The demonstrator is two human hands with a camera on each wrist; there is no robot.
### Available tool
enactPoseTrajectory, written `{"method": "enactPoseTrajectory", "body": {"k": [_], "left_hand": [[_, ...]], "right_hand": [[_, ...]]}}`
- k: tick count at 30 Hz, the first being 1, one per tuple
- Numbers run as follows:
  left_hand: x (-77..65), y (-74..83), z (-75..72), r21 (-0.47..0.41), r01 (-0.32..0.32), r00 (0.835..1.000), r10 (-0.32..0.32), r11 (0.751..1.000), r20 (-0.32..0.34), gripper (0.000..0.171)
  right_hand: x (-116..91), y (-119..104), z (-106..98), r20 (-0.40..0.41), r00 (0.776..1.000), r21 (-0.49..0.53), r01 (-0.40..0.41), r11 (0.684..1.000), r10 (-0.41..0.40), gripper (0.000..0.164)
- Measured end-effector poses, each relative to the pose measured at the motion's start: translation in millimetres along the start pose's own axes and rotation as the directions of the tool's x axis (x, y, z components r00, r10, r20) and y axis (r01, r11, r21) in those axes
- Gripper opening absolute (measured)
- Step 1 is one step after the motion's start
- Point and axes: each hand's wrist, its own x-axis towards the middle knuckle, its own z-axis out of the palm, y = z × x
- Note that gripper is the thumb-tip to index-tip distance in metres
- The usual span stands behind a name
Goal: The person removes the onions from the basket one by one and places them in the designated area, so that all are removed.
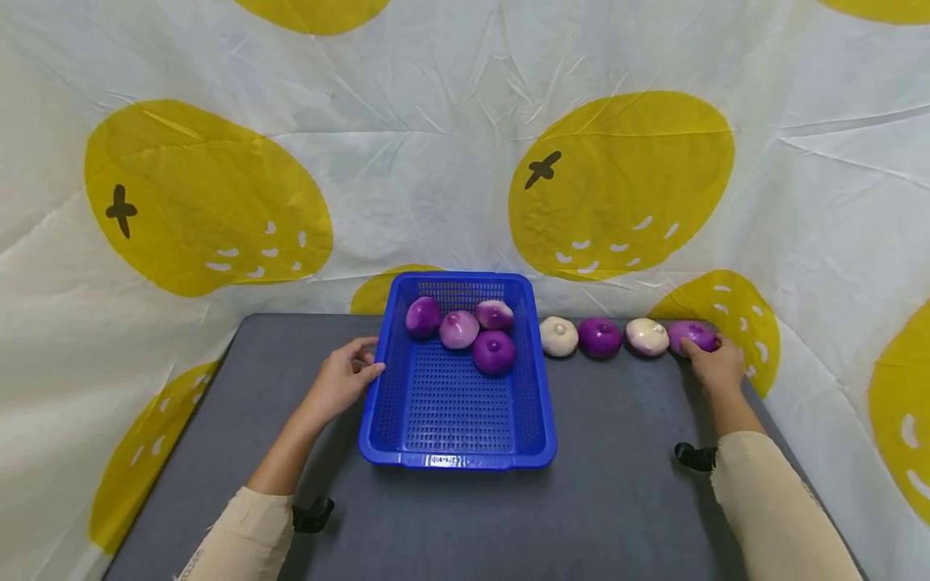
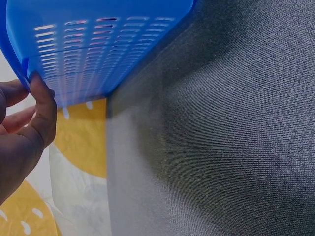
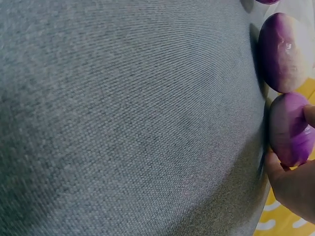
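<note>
My left hand (image 1: 345, 379) pinches the left rim of a blue plastic basket (image 1: 459, 461) between thumb and fingers; the left wrist view shows the fingers (image 2: 44, 105) at the rim. Several purple and pale onions (image 1: 494, 353) lie inside the basket, toward its far end. To its right, along the table's back edge, a row of onions (image 1: 599, 338) alternates white and purple. At the row's right end my right hand (image 1: 718, 371) grips a purple onion (image 3: 288, 125), which sits beside a white-and-purple onion (image 3: 283, 53). Part of the right hand is cut off in its wrist view.
Everything stands on a dark grey table (image 1: 617, 500). Behind and around it hangs a white cloth (image 1: 421, 186) with large yellow fruit prints, close to the back edge. The basket stands near the middle, with its far end at the back edge.
</note>
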Motion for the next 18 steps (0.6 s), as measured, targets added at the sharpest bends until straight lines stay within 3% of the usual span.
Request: {"method": "enactPoseTrajectory", "body": {"k": [10,18], "left_hand": [[0.5,-0.1,-0.5,0.009,0.021,1.0,-0.022,1.0,0.015,0.047],[0.7,-1.8,0.0,-0.009,0.017,1.0,-0.017,1.0,0.018,0.046]], "right_hand": [[-1.5,0.4,1.0,0.009,0.999,0.018,0.05,0.999,-0.05,0.086],[-3.4,0.2,-0.5,0.044,0.998,0.007,0.039,0.999,-0.039,0.097]]}}
